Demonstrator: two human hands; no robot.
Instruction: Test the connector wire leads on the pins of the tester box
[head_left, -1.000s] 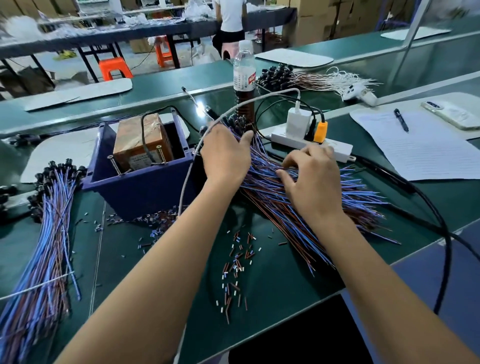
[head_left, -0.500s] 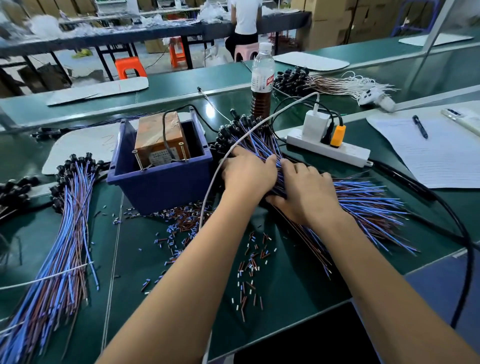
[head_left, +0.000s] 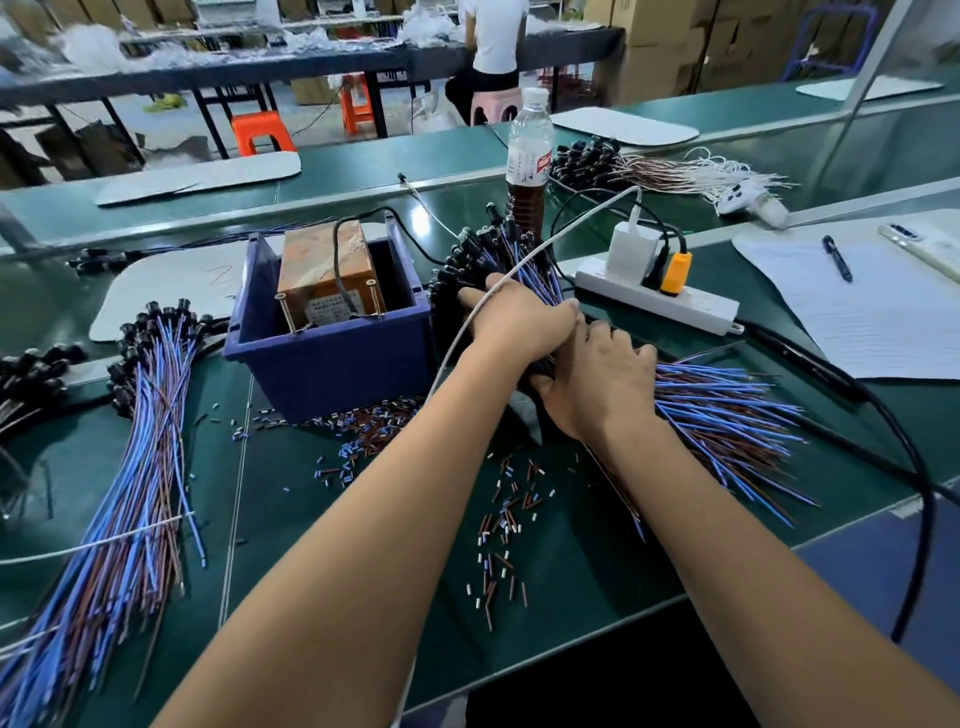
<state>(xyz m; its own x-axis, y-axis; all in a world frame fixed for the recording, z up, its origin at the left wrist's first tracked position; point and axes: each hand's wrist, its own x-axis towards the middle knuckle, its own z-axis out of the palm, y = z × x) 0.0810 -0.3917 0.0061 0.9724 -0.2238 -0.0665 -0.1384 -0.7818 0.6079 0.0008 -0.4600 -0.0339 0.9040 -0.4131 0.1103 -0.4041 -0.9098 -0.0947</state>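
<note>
A thick bundle of blue and brown connector wire leads (head_left: 727, 410) lies on the green table, its black connectors (head_left: 467, 254) fanned beside the blue bin (head_left: 332, 364). My left hand (head_left: 519, 317) and right hand (head_left: 597, 374) sit close together on the bundle's middle, fingers curled round the wires. The orange-brown tester box (head_left: 330, 273) stands inside the bin, with two upright metal pins (head_left: 283, 312) at its front. Neither hand touches the box. The fingertips are hidden in the wires.
Another pile of leads (head_left: 140, 467) lies at the left. A power strip (head_left: 660, 301), bottle (head_left: 529, 171), papers (head_left: 883, 322) with a pen (head_left: 837, 257) and a thick black cable (head_left: 883, 415) are at the right. Cut insulation bits (head_left: 504, 514) litter the table.
My left hand slid from the connector end down the bundle to meet my right hand, and both now clasp its middle. The view shifted slightly.
</note>
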